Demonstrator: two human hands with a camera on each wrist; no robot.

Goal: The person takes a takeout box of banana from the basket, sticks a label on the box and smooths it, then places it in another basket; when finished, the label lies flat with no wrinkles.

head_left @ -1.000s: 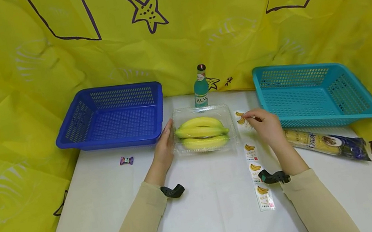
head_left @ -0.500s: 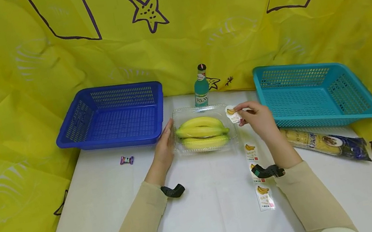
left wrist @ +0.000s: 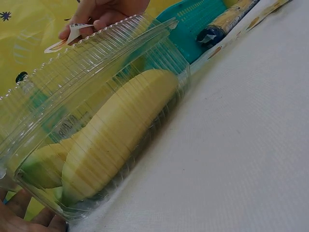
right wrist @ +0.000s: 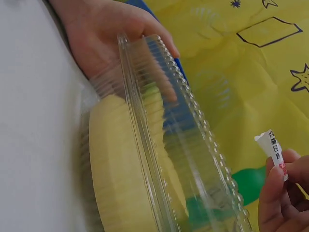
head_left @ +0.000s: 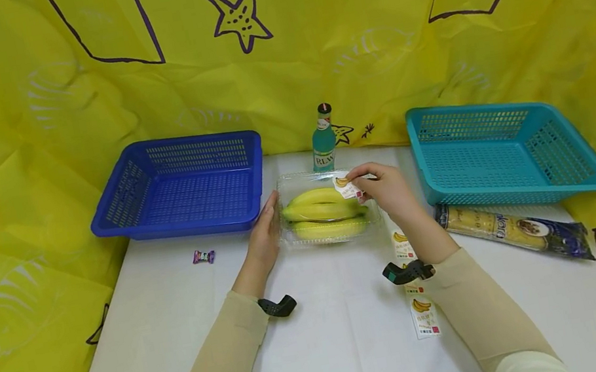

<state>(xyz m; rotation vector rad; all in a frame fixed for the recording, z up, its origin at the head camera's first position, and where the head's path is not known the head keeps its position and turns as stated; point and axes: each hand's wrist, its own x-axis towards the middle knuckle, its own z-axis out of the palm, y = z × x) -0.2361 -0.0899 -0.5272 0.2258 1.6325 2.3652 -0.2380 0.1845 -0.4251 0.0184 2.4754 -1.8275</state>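
A clear plastic clamshell box (head_left: 288, 185) stands mid-table with its lid down over several yellow bananas (head_left: 321, 210). My left hand (head_left: 263, 240) rests along the box's left side, its fingers extended against the wall, as the right wrist view shows. Over the right part of the lid, my right hand (head_left: 389, 191) pinches a small white banana sticker (head_left: 346, 187) between thumb and fingers. In the right wrist view the sticker (right wrist: 271, 145) curls slightly and is held above the lid. More banana stickers (head_left: 425, 316) lie in a column on the table, partly covered by the right forearm.
A blue basket (head_left: 185, 227) stands at back left, a teal basket (head_left: 521, 194) at back right. Behind the box is a green bottle (head_left: 321, 142). A pasta packet (head_left: 512, 231) lies before the teal basket; a small wrapped candy (head_left: 204, 256) lies at left.
My right hand has lifted one sticker off the table and carried it left, over the box lid. My left hand has stayed at the box's side.
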